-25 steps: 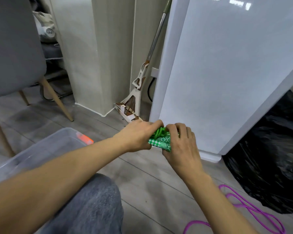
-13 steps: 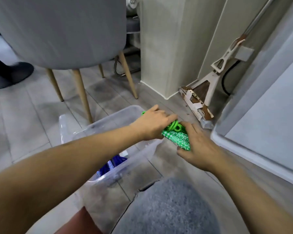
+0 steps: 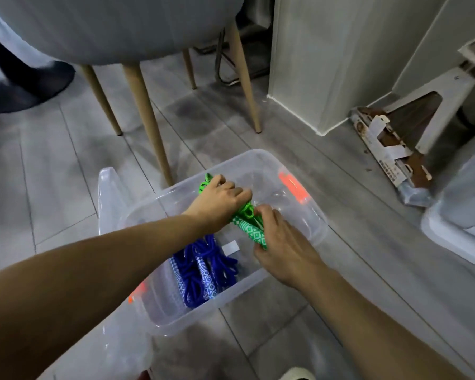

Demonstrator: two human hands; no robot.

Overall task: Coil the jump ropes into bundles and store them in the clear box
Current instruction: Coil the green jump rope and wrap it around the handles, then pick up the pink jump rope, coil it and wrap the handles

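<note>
Fingers of the left hand (image 3: pixel 220 204) and right hand (image 3: pixel 283 249) curl around 1 green jump rope (image 3: pixel 249 224), braided cord coiled against diamond-patterned handles, held over the smooth plastic clear box (image 3: pixel 242 157) at frame centre; 1 blue jump rope (image 3: pixel 203 267) bundle lies inside, toward the lower left.

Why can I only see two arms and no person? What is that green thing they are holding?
There is no machine here. The person wears a camera on the head, so the picture looks down at their own arms. The left hand and the right hand both grip a bundled green jump rope over a clear box that stands on the floor. A blue jump rope already lies coiled inside the box. Behind the box stand wooden chair legs, and a mop rests to the right.
</note>
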